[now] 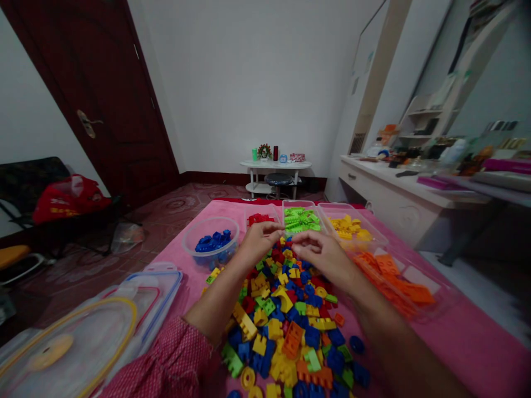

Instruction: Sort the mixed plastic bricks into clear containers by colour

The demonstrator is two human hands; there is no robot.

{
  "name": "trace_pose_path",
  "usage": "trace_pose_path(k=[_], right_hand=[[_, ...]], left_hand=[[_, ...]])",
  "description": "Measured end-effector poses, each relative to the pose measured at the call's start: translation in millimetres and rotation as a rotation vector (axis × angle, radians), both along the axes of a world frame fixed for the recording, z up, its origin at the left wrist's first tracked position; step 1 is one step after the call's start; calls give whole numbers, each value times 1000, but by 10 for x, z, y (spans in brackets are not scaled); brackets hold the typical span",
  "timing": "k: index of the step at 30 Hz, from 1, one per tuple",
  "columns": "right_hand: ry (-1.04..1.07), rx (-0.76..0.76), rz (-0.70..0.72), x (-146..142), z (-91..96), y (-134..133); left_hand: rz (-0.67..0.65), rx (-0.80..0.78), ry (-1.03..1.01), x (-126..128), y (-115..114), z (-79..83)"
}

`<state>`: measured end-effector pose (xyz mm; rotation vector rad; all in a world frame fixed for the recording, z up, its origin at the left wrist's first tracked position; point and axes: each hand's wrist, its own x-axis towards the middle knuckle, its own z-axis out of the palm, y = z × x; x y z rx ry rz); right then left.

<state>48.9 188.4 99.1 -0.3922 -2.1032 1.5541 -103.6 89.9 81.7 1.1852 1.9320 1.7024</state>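
Note:
A large mixed pile of toy building bricks (286, 301) in yellow, blue, red, green and orange covers the middle of the pink cloth. Over its far end my left hand (261, 237) reaches in, fingers close together; whatever they hold, if anything, is too small to make out. Opposite it, my right hand (319, 251) has loosely curved fingers with the thumb a little apart, and no brick shows in it. Beyond my hands stand clear boxes of red bricks (260, 219), green bricks (302, 220) and yellow bricks (350, 226).
A round tub (211, 260) with blue bricks stands left of the pile. On the right, a clear box holds orange bricks (398, 282). Several clear lids (91, 326) lie at the left. A white dresser (385, 188) stands further right, a small white table (274, 165) behind.

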Motion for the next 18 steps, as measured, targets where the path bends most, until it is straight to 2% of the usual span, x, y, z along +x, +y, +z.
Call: trace_pose_path(k=[3, 6, 9, 12, 15, 17, 18], right_hand=[[-322, 471, 242, 139, 2, -132], [-403, 733, 340, 202, -103, -256], [-388, 811, 314, 124, -248, -306], [-400, 866, 112, 4, -302, -308], [-406, 942, -93, -34, -214, -359], [-365, 966, -114, -2, -127, -460], [-331, 971, -68, 26, -96, -530]], left_hand=[[-9, -18, -27, 66, -104, -104], [-36, -41, -52, 29, -173, -174], [-65, -53, -60, -25, -201, -221], [-97, -62, -58, -56, -197, -260], [-109, -56, -89, -66, -193, -267], [-96, -34, -114, -71, -206, -240], [-90, -24, -119, -74, -218, -219]])
